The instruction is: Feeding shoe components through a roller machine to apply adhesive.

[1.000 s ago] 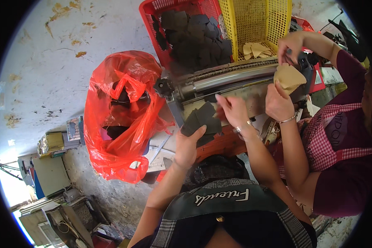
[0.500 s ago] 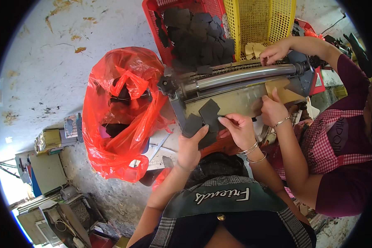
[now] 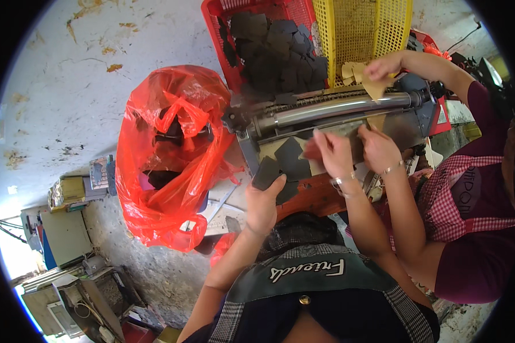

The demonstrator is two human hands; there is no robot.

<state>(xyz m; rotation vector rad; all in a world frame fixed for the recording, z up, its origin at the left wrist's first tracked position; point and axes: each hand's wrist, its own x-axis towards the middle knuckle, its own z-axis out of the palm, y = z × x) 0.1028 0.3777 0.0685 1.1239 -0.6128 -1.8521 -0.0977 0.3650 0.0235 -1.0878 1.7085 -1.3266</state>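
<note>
Compared with half a second earlier, the right hand [image 3: 336, 153] had drawn back from the edge of the dark flat pieces [image 3: 292, 157] and shifted rightward, thumb raised, wrist upright above its bangles [image 3: 343, 184]; with its fingers blurred, I cannot tell whether they gripped anything. The left hand [image 3: 262, 200] had kept its place, thumb on top, clamped on the fanned pieces at the near left side of the roller machine [image 3: 337, 111]. A co-worker's far hand [image 3: 383, 66] now had a tan piece [image 3: 374, 87] at the roller. Pale script lettering crossed the green apron bib [image 3: 303, 281]; dark letters marked the co-worker's purple top [image 3: 469, 186].
</note>
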